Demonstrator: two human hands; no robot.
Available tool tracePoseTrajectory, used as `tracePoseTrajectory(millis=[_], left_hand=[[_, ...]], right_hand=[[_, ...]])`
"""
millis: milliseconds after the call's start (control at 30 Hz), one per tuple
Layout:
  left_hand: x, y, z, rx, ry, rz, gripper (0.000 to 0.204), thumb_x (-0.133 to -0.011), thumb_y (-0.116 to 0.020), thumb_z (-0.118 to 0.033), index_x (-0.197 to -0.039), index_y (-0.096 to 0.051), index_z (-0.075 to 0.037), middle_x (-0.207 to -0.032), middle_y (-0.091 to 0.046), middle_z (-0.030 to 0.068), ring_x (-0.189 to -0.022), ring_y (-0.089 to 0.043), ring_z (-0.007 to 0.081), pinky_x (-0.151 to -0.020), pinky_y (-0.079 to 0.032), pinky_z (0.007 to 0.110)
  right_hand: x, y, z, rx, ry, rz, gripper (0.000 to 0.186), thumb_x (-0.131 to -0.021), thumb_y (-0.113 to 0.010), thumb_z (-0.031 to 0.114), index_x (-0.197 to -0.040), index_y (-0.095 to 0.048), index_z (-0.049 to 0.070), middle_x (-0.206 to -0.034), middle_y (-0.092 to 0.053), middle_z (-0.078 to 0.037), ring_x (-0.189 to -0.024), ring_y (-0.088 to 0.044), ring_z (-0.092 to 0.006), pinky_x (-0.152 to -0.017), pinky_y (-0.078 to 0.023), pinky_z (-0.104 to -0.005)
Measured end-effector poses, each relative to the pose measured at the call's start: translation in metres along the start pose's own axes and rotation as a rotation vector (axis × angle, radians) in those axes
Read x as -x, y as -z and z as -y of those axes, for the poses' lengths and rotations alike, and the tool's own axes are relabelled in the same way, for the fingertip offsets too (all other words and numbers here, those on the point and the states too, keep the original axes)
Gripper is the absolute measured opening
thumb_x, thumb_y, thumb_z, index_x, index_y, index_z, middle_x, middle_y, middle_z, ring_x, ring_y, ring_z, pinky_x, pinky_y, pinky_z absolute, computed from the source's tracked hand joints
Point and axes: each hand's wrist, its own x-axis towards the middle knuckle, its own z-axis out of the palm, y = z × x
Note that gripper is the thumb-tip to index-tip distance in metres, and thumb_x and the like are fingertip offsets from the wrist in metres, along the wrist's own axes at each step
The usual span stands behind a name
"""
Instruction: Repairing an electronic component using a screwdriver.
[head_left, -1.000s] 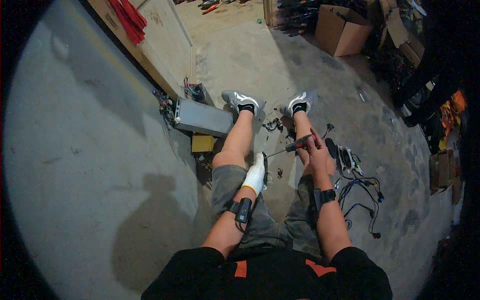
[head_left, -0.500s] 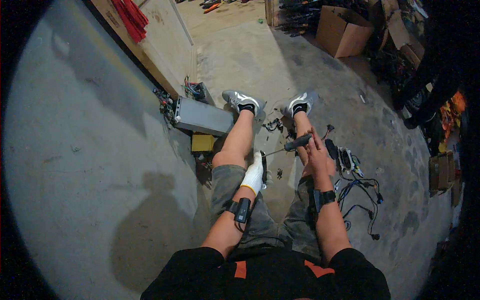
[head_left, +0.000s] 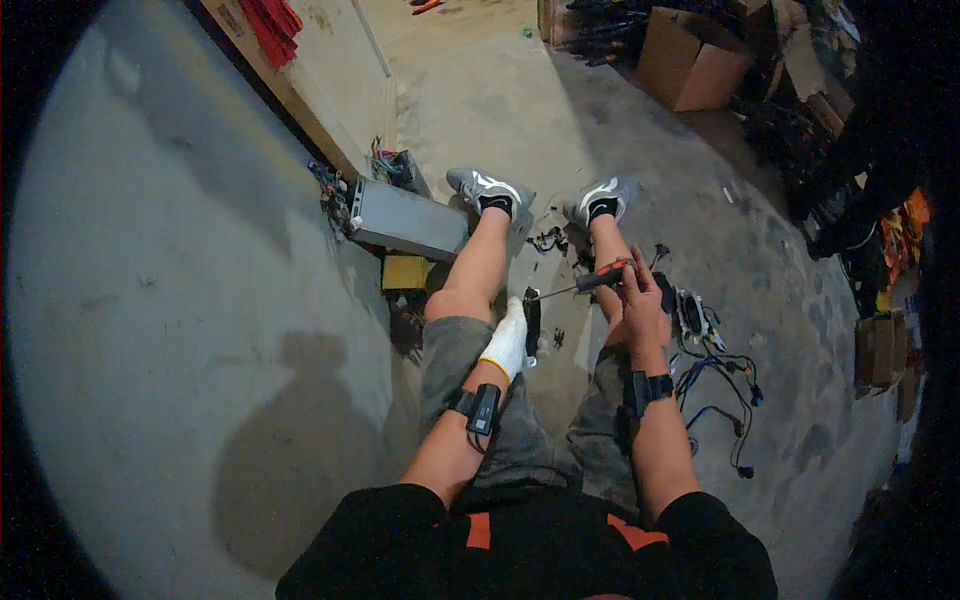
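Observation:
My left hand (head_left: 508, 338), in a white knitted glove with a yellow cuff, is closed around a slim black part (head_left: 533, 318), perhaps a plastic connector. My bare right hand (head_left: 645, 308) grips the end of a screwdriver (head_left: 600, 277) with a black and red handle. Its thin shaft points left, and the tip meets or nearly meets the upper end of the black part; exact contact is too small to tell. Both hands are over the gap between my legs. Beside my right leg lie a silvery connector housing (head_left: 690, 315) and a black wiring harness (head_left: 738, 372).
Left of my feet lies a grey metal box (head_left: 410, 218) with a yellow block (head_left: 404, 273) beside it. Small black pieces (head_left: 548, 240) are scattered between my shoes. A cardboard box (head_left: 692, 60) stands at the far right, near a person's dark-clothed legs (head_left: 865, 190).
The screwdriver handle has turned, showing more red, and its outer end sits slightly higher. My right fingers have shifted around it. More of the black part shows beside my left glove.

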Motion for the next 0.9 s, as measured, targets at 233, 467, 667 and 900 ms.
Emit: tracePoseTrajectory(millis=[233, 467, 667, 900], left_hand=[[-0.008, 0.001, 0.0, 0.035, 0.045, -0.01, 0.058, -0.096, -0.032, -0.065, -0.098, -0.059, -0.013, -0.075, -0.063, 0.0119, -0.051, -0.057, 0.0254, -0.044, -0.05, 0.042], [-0.001, -0.003, -0.002, -0.048, 0.02, 0.006, 0.06, -0.095, -0.033, -0.067, -0.096, -0.059, -0.012, -0.072, -0.062, 0.0112, -0.049, -0.056, 0.0246, -0.043, -0.048, 0.039], [-0.005, 0.0, -0.002, 0.115, -0.005, -0.006, 0.061, -0.095, -0.035, -0.066, -0.093, -0.059, -0.011, -0.069, -0.061, 0.0103, -0.049, -0.056, 0.0238, -0.043, -0.048, 0.038], [0.006, -0.004, -0.011, 0.052, 0.007, -0.076, 0.062, -0.096, -0.032, -0.065, -0.095, -0.06, -0.01, -0.072, -0.063, 0.0101, -0.05, -0.056, 0.0244, -0.045, -0.049, 0.04]], right_hand=[[0.0, -0.003, -0.003, -0.121, 0.055, 0.016, 0.043, -0.101, -0.054, 0.017, -0.142, -0.049, 0.006, -0.129, -0.057, -0.01, -0.108, -0.056, -0.0142, -0.086, -0.05, -0.0277], [-0.006, 0.007, -0.009, 0.179, 0.029, -0.076, 0.041, -0.101, -0.052, 0.016, -0.141, -0.049, 0.006, -0.134, -0.055, -0.01, -0.109, -0.057, -0.0179, -0.091, -0.051, -0.0311], [-0.001, -0.003, -0.006, -0.158, -0.027, 0.003, 0.038, -0.102, -0.052, 0.019, -0.138, -0.053, 0.007, -0.128, -0.058, -0.009, -0.105, -0.059, -0.0154, -0.087, -0.054, -0.033], [-0.002, 0.002, -0.004, 0.025, -0.042, 0.008, 0.041, -0.102, -0.054, 0.027, -0.138, -0.054, 0.008, -0.126, -0.061, -0.005, -0.099, -0.062, -0.0157, -0.08, -0.055, -0.0321]])
